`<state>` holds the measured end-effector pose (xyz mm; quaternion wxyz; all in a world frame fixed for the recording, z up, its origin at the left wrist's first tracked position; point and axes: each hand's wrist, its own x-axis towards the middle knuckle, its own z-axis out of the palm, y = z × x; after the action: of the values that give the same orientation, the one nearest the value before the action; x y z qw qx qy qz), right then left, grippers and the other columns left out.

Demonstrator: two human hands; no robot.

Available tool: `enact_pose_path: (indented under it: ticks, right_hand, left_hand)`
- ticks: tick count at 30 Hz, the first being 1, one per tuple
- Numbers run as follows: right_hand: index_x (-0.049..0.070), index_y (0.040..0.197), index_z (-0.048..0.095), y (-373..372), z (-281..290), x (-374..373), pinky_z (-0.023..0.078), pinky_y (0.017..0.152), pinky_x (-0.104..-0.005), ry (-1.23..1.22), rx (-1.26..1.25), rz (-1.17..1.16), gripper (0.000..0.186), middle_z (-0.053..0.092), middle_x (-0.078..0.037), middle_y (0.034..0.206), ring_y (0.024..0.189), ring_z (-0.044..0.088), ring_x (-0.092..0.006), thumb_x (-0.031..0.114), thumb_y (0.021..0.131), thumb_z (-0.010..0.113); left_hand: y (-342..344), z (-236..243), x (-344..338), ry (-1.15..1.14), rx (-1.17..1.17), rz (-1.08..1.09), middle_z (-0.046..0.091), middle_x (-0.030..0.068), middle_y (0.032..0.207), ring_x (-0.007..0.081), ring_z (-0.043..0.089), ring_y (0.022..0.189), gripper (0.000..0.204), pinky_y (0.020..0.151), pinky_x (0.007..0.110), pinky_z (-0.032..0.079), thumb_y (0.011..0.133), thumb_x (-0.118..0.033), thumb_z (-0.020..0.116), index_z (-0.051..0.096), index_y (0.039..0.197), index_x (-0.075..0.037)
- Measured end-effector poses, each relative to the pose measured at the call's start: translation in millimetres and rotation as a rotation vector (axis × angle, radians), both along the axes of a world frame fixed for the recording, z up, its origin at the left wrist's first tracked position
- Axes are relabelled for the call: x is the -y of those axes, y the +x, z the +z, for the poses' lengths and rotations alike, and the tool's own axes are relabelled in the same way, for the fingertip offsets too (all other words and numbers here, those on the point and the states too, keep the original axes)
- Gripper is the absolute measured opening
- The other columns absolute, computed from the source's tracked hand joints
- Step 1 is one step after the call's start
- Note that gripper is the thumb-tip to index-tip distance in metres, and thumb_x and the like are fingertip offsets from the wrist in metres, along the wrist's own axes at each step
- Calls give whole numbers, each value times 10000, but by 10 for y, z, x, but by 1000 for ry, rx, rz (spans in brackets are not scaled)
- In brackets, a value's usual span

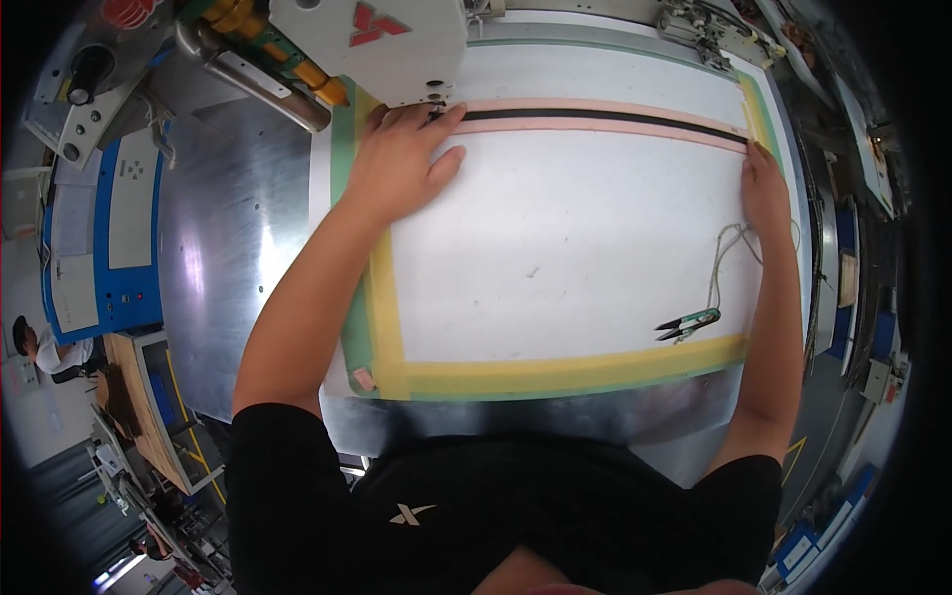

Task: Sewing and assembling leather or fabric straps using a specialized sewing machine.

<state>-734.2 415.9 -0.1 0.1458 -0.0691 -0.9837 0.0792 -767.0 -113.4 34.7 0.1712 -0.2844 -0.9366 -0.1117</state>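
Observation:
A long black strip (595, 116) lies across the white work surface (555, 218), with pink bands (615, 128) along both its edges. My left hand (402, 164) rests flat at the strip's left end, fingers stretched forward and thumb apart. Its fingertips are close under the white machine head (377, 45), which partly hides them. At the far right end my right hand (764, 188) pinches the black strip between thumb and fingers. Nearer to me, beside my right forearm, lies a pair of thread snips (688, 322) with green handles and a cord (716, 268).
Yellow and green tape (555, 373) borders the white surface. Bare metal table (228, 248) extends to the left. A metal tube (253, 84) and a brass-coloured fitting slant down beside the machine head. A metal mechanism (704, 40) stands at the back right. A seated person (59, 347) is far left.

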Motion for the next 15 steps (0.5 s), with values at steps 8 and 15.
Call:
enact_pose_path:
  ticks: [8, 15]
  right_hand:
    - [53, 1007, 656, 1062, 846, 909, 502, 955, -442, -348, 494, 536, 388, 608, -134, 1042, 1044, 613, -367, 74, 688, 875]
    - [68, 899, 593, 1518, 1002, 931, 485, 901, -435, -113, 580, 466, 364, 578, -105, 976, 1004, 582, -346, 54, 660, 867]
  left_hand:
    - [96, -98, 309, 88, 57, -77, 682, 85, 1369, 303, 604, 1271, 393, 1157, 504, 378, 931, -195, 685, 714, 1303, -72]
    - [204, -28, 237, 72, -32, -107, 694, 113, 1311, 308, 619, 1231, 348, 1085, 458, 439, 913, -174, 730, 735, 1239, -51]
